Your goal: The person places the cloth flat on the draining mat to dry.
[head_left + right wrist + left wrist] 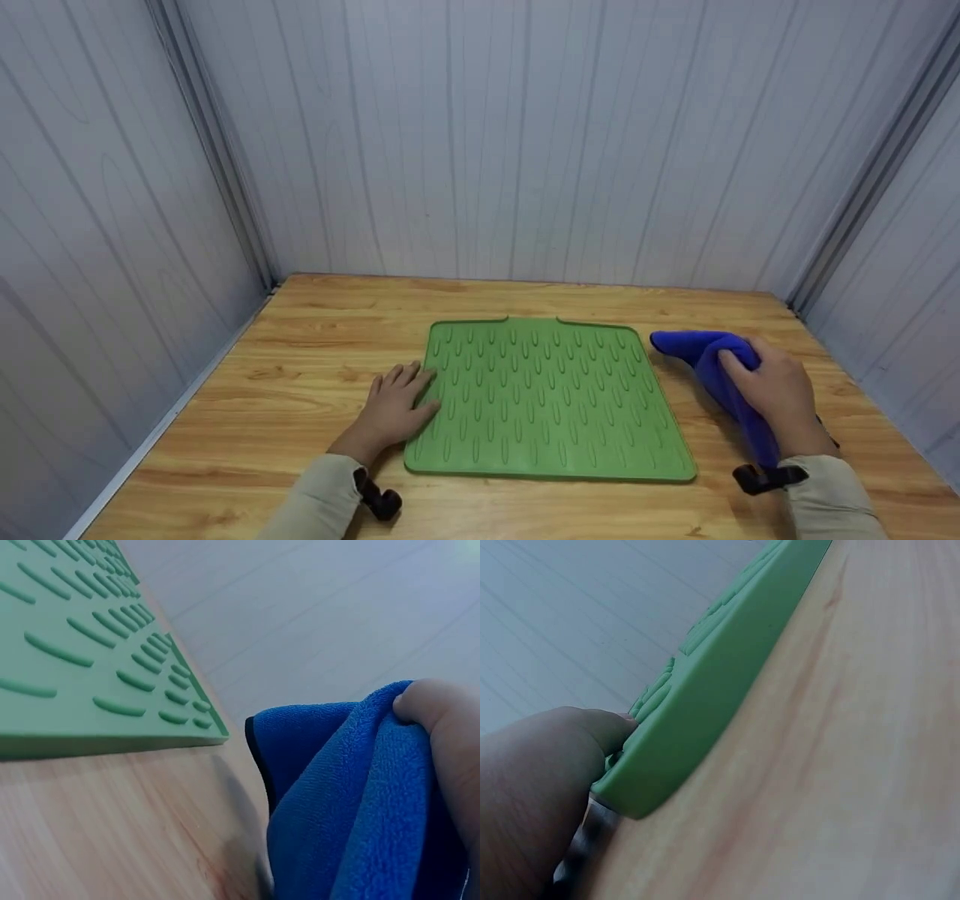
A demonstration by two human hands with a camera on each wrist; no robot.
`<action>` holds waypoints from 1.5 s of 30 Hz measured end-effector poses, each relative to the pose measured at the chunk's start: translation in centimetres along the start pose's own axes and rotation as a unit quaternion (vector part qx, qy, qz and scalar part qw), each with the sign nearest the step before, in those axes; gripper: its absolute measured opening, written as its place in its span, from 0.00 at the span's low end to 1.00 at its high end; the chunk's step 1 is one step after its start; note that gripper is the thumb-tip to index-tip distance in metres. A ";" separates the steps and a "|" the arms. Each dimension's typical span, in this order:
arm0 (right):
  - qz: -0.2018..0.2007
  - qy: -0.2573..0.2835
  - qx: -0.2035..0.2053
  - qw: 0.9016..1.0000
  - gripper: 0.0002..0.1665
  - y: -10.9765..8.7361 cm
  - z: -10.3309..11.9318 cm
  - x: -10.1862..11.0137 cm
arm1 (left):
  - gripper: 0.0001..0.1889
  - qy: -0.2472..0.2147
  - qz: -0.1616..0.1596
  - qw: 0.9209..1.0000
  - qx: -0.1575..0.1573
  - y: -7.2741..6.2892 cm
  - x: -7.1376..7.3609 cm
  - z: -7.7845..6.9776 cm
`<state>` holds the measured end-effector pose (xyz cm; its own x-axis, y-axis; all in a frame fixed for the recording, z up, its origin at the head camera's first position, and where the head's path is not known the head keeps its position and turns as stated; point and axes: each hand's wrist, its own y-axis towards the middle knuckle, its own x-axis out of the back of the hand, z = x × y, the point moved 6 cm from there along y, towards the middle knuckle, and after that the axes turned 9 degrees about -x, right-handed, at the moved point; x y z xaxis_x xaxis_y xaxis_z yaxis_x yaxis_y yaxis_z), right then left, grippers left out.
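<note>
Resting left grip (390, 411), fingers spread, on left edge of mat (544, 397), flat on bench (292, 375). Pinching cloth (705, 354) in right grip (778, 386), just off mat's right side. Looks early-ish tbh: cloth in hand, not touching mat yet; hard to tell how much left.

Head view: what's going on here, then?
A person's left hand touches the left edge of a green ridged mat lying on a wooden table. Their right hand grips a bunched blue cloth beside the mat's right edge. At this moment the cloth is apart from the mat.
</note>
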<state>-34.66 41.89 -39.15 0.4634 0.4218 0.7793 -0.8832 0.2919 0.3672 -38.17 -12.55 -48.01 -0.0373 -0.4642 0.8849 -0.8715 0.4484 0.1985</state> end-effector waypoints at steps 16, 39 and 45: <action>0.004 0.018 -0.004 1.000 0.32 -0.5 2.3 1.6 | 0.32 0.001 0.001 1.000 0.001 0.0 -0.1 0.1; 0.010 0.028 -0.003 1.000 0.39 -1.1 4.9 2.6 | 0.31 -0.001 -0.003 1.000 -0.001 0.1 0.1 0.0; -0.004 0.036 0.031 0.999 0.32 -1.3 5.8 2.9 | 0.31 -0.003 -0.004 1.000 -0.003 -0.1 -0.1 0.0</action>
<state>-32.62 37.78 -34.46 0.4720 0.4819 0.7382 -0.8814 0.2419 0.4057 -38.11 -12.51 -48.08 -0.0333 -0.4733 0.8803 -0.8686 0.4494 0.2087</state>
